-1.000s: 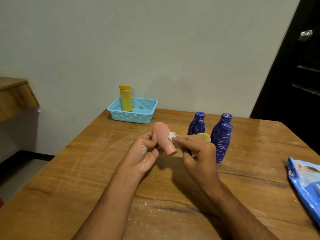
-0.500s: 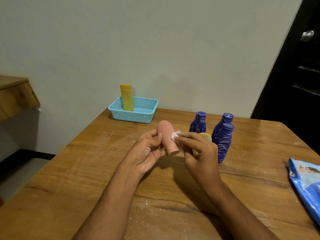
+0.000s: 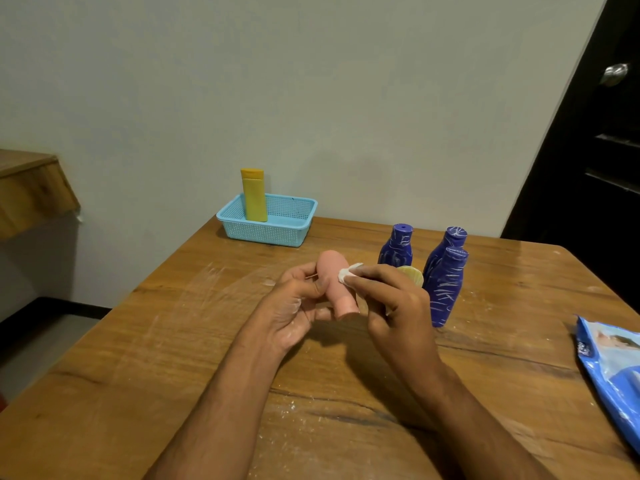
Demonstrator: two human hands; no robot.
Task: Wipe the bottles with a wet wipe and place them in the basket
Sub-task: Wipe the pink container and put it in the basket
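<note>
The left hand (image 3: 294, 306) grips a small pink plastic bottle (image 3: 334, 282) above the scuffed wooden bench (image 3: 173, 358), long axis tilted, cap end pointing down toward the person. The right hand (image 3: 398, 306) pinches a white wet wipe (image 3: 348, 272) against its side. Three blue bottles (image 3: 445, 289) stand just beside. A yellow bottle (image 3: 254, 195) stands upright in the light-blue mesh basket (image 3: 277, 230) by the pale wall.

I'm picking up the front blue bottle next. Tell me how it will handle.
The front blue bottle is tall on a narrow base, so a push up high would probably tip it. It stands close to another blue bottle behind, which it might knock. It looks like plastic: likely light and stiff, not fragile.
</note>
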